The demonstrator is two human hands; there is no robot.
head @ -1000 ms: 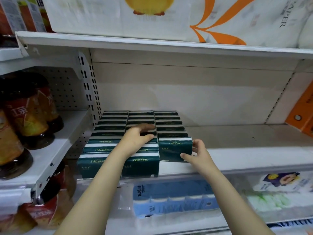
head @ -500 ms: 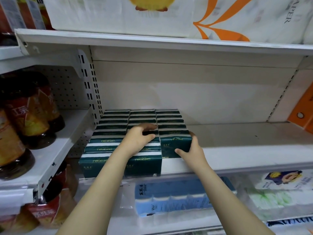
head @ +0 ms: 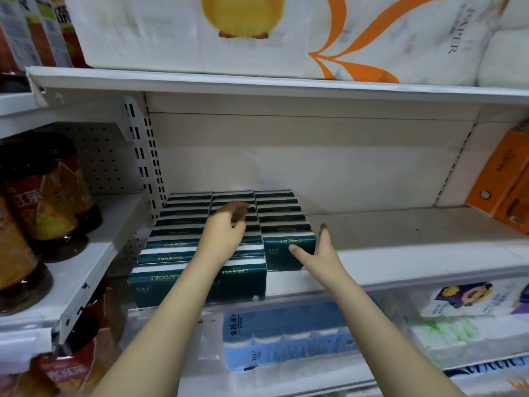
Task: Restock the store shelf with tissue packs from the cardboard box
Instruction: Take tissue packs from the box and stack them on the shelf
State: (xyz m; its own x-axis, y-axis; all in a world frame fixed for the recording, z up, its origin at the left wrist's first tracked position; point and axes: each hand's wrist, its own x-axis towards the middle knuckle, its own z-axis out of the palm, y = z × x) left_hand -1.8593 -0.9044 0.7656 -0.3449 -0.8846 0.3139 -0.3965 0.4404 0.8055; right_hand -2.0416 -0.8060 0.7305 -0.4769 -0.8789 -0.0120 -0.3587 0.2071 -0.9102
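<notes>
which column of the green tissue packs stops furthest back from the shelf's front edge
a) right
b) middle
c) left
a: the right column's front pack sits well behind the left column's front pack and the middle column's front pack, with bare shelf showing ahead of it.

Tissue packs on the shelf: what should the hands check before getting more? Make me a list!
1. Front right tissue pack upright: ok.
2. Right column level with the other fronts: not ok, it ends further back.
3. Left hand holding nothing: ok.
4. Right hand clear of packs: not ok, thumb touches the front pack.
5. Bare shelf space beside packs: ok.
6. Cardboard box within reach: cannot tell, not in view.
</notes>
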